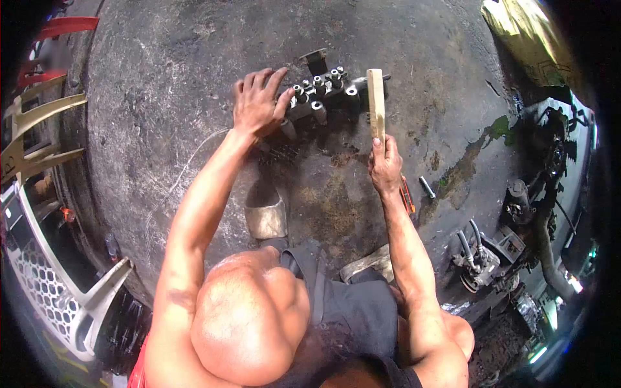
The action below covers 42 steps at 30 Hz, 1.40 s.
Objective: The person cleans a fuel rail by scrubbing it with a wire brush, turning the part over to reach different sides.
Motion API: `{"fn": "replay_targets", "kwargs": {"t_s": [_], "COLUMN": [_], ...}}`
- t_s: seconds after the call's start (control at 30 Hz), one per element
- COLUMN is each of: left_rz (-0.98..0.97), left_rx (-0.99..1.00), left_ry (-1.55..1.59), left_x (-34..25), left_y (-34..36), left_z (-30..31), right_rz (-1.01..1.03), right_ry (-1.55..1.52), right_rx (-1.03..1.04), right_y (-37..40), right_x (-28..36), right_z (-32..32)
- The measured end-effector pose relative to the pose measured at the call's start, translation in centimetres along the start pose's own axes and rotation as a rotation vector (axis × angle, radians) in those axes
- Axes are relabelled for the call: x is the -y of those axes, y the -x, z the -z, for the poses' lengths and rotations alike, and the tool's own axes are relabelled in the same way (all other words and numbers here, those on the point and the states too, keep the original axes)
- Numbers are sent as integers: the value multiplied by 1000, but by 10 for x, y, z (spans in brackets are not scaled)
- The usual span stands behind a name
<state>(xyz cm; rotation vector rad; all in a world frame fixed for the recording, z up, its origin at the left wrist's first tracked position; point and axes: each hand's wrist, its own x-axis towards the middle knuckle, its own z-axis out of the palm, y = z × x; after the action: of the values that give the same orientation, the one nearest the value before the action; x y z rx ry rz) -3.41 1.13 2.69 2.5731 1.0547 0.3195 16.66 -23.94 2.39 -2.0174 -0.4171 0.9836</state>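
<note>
My right hand (pixel 386 165) is closed around the lower end of a wooden-handled wire brush (pixel 376 97), held upright in the view with its short bristles facing left. To the left of the brush, a dark metal part (pixel 317 100) with several upright cylindrical fittings lies on the floor. My left hand (pixel 259 103) is at the left end of that part, its fingers spread and its thumb right at the part's edge. A small dark bracket-like piece (pixel 315 61) is just behind the fittings.
An orange-handled tool (pixel 407 194) and a short metal rod (pixel 427 187) lie by my right forearm. Greasy machine parts (pixel 482 255) are on the right. A white plastic chair (pixel 48 278) and other chairs line the left. A shoe (pixel 266 220) rests on the stained floor (pixel 174 77).
</note>
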Motion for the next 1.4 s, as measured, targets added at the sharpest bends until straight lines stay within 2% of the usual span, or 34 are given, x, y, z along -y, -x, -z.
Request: {"fn": "replay_targets", "kwargs": {"t_s": [0.03,0.1,0.13,0.27,0.4,0.5,0.53,0.67,0.97,1.07,1.17,1.27,1.3,1.33,1.37,1.4], "left_rz": [13,2,-7,77,99,107,165,207,205,187,179,145,151,130,76,17], "left_rx": [52,-24,-60,-3,-19,-22,47,109,131,101,64,97,105,76,-41,-169], "left_ry": [-88,-210,-273,-183,-110,-133,-136,-174,-210,-213,-189,-227,-236,-220,-244,-270], "left_x": [-4,-1,5,34,39,39,38,38,42,42,47,52,51,52,49,41], "left_y": [-5,-9,-11,-31,-33,-36,-37,-43,-48,-46,-45,-48,-46,-45,-39,-40], "left_z": [-1,-6,-9,-25,-28,-30,-30,-29,-30,-33,-39,-40,-39,-39,-41,-36], "right_rz": [38,112,74,76,165,268,382,629,799,780,832,790,681,777,821,819], "right_ry": [55,167,157,72,220,116,66,296,350,373,285,249,277,339,377,373], "right_rx": [-8,-23,11,88,76,7,5,0,75,-18,-81,-14,106,77,-25,-36], "right_y": [2,7,12,9,7,15,12,7,0,-36,-40,-4,8,4,-17,-32], "right_x": [0,-2,6,0,3,2,-15,-27,-21,12,33,-2,-24,-27,-30,-6], "right_z": [-1,-3,-2,-2,-4,-7,-8,-7,-34,-81,-74,-42,-35,-43,-59,-74]}}
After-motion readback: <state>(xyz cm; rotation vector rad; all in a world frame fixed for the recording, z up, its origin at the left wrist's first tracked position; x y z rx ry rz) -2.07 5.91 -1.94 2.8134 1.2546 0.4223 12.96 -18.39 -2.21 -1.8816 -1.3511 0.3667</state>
